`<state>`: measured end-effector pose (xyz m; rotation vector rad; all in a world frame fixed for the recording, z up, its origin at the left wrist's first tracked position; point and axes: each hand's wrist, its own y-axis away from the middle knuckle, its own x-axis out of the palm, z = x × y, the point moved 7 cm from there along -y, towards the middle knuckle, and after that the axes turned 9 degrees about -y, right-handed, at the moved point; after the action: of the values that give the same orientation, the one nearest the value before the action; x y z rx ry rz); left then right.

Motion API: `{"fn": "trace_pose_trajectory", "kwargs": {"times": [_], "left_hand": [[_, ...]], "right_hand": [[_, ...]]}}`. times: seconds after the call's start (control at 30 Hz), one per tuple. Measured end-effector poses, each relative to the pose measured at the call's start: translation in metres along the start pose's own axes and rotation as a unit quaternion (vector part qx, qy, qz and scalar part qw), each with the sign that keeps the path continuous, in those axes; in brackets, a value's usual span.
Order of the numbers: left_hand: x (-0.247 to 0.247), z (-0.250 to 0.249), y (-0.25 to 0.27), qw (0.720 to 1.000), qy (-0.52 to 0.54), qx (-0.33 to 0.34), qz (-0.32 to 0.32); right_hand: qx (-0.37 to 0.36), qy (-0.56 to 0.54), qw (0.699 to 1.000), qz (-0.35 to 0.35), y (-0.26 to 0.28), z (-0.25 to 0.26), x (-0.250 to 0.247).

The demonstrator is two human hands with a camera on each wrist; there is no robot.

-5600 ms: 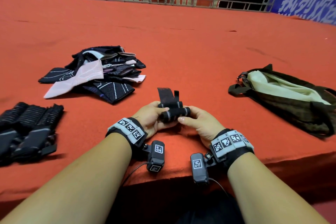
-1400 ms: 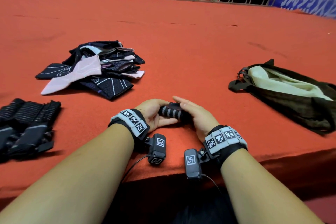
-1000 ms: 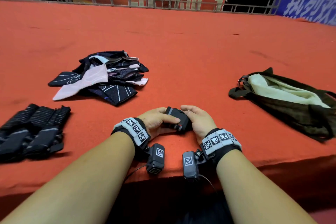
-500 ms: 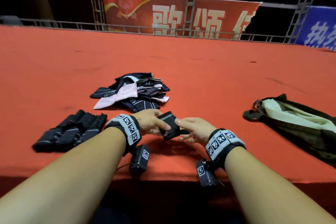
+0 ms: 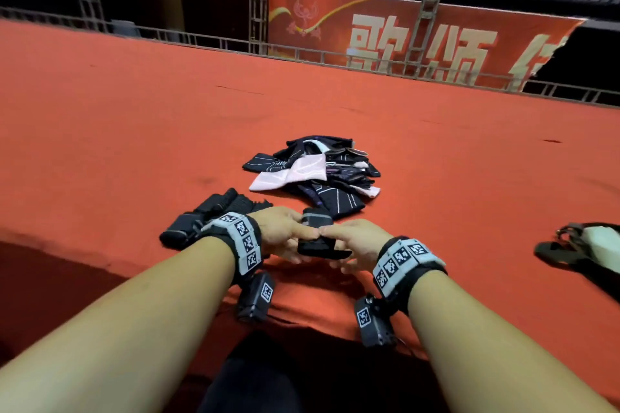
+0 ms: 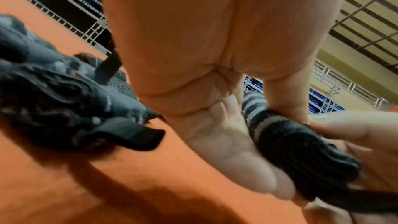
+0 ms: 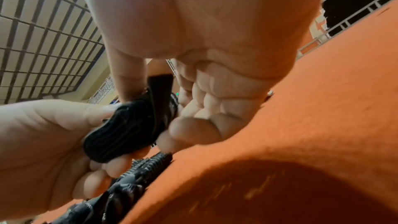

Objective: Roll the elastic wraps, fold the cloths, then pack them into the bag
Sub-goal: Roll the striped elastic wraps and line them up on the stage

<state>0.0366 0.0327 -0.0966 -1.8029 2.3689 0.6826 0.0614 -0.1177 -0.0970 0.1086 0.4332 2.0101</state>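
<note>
A rolled black elastic wrap (image 5: 315,236) with grey stripes is held between both hands just above the red table near its front edge. My left hand (image 5: 285,233) grips its left side with thumb on top and fingers beneath the roll (image 6: 301,151). My right hand (image 5: 349,241) pinches the right side, its fingers curled round the roll (image 7: 129,130). A row of rolled wraps (image 5: 208,214) lies just left of my left wrist. The heap of dark and pink cloths (image 5: 315,171) sits behind the hands. The dark bag (image 5: 583,251) lies at the far right edge.
The red-covered table (image 5: 134,131) stretches far back to a metal railing (image 5: 302,54) and a red banner. The table's front edge runs just under my wrists. The bag is partly cut off by the frame.
The wrap went from half-rolled with a loose tail to a tight roll. Both hands have carried it leftward toward the row of rolled wraps, and the view has swung left.
</note>
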Motion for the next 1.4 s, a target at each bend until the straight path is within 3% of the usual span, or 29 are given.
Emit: {"fn": "trace_pose_trajectory", "kwargs": {"times": [0.13,0.23,0.3,0.37,0.47,0.6,0.83,1.13,1.4], "left_hand": [[-0.038,0.011,0.010,0.999,0.020,-0.017,-0.037],[-0.092,0.013,0.021,0.986,0.047,-0.011,-0.157],[-0.129,0.015,0.034,0.958,-0.092,-0.021,-0.270],[-0.142,0.014,0.046,0.920,-0.242,-0.039,-0.305],[-0.133,0.031,0.046,0.861,-0.424,-0.109,-0.258],[-0.107,0.064,0.041,0.822,-0.498,-0.186,-0.206],[-0.088,0.086,0.037,0.812,-0.514,-0.228,-0.158],[-0.102,0.094,0.040,0.806,-0.515,-0.242,-0.163],[-0.112,0.064,0.036,0.818,-0.497,-0.227,-0.179]], "right_hand": [[-0.022,-0.059,0.998,-0.006,-0.020,0.011,0.026],[-0.013,-0.048,0.998,-0.038,-0.037,0.018,0.034],[0.000,-0.027,0.998,-0.059,-0.046,0.018,0.036],[0.018,0.003,0.997,-0.077,-0.052,0.014,0.036],[0.052,0.092,0.992,-0.074,-0.055,0.005,0.042],[0.066,0.124,0.989,-0.045,-0.054,-0.005,0.067],[0.059,0.171,0.983,-0.035,-0.059,-0.007,0.088],[0.014,0.304,0.951,-0.059,-0.064,0.003,0.096],[0.013,0.336,0.942,-0.010,-0.066,0.007,0.085]]}}
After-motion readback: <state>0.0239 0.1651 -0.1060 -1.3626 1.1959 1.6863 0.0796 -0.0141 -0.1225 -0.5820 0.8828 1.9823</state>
